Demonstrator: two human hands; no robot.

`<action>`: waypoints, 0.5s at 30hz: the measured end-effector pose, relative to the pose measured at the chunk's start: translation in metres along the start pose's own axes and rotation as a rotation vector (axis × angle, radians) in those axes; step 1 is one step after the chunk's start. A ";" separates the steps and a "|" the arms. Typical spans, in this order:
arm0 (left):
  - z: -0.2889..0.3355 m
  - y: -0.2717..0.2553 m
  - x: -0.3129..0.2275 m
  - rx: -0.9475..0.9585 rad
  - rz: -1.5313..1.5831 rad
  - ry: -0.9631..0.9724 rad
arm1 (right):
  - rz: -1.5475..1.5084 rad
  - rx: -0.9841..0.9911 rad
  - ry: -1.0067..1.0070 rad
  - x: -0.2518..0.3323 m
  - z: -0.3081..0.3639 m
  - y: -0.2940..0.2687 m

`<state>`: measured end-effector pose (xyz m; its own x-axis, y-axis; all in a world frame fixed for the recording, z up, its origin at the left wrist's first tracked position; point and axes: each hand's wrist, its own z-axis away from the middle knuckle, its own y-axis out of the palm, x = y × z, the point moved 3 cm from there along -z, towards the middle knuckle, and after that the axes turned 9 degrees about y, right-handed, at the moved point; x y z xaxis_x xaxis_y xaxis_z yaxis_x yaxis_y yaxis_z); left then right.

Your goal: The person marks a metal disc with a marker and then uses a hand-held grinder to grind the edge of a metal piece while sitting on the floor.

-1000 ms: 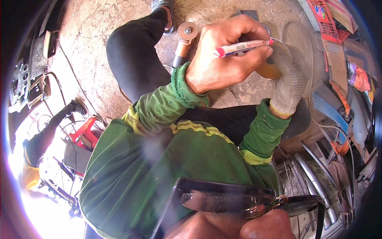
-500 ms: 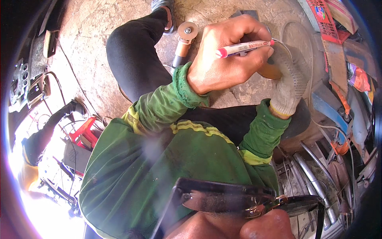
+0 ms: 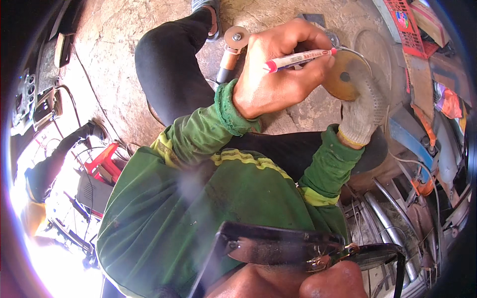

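A white marker [image 3: 298,60] with red ends lies across the fingers of my bare left hand [image 3: 280,74], which is closed around it. My right hand [image 3: 362,111] wears a pale knitted glove and grips the lower edge of a round tan disc [image 3: 338,82] with a dark spot at its middle. The marker's right end is close to the disc's upper left edge; whether they touch I cannot tell. Part of the disc is hidden behind my left fingers. Left of my left hand, an angle grinder [image 3: 229,60] with a brown disc [image 3: 236,37] rests on the floor.
Metal pipes [image 3: 385,218] and scrap lie at the lower right. A red plastic crate [image 3: 405,30] and a blue metal part [image 3: 410,141] are along the right side. At left are a red stand [image 3: 104,161] and another person's dark sleeve [image 3: 57,154]. Cables [image 3: 92,94] cross the floor [image 3: 114,44].
The disc in my right hand has turned, so its face and dark middle now show. My left hand has shifted slightly left with the marker.
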<state>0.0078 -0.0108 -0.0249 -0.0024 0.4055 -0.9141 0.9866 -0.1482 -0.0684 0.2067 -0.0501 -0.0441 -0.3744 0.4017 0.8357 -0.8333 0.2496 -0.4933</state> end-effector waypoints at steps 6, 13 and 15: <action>0.001 0.003 0.004 0.004 -0.028 -0.010 | -0.300 -0.104 -0.087 -0.008 -0.004 0.004; 0.005 0.000 0.000 -0.031 -0.036 0.007 | -0.343 -0.096 -0.084 0.003 -0.004 0.004; 0.003 0.003 0.002 -0.024 -0.052 0.044 | -0.165 -0.114 -0.204 0.005 -0.003 0.002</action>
<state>0.0104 -0.0134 -0.0279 -0.0474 0.4515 -0.8910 0.9890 -0.1041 -0.1054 0.2046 -0.0452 -0.0417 -0.3211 0.1648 0.9326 -0.8432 0.3987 -0.3608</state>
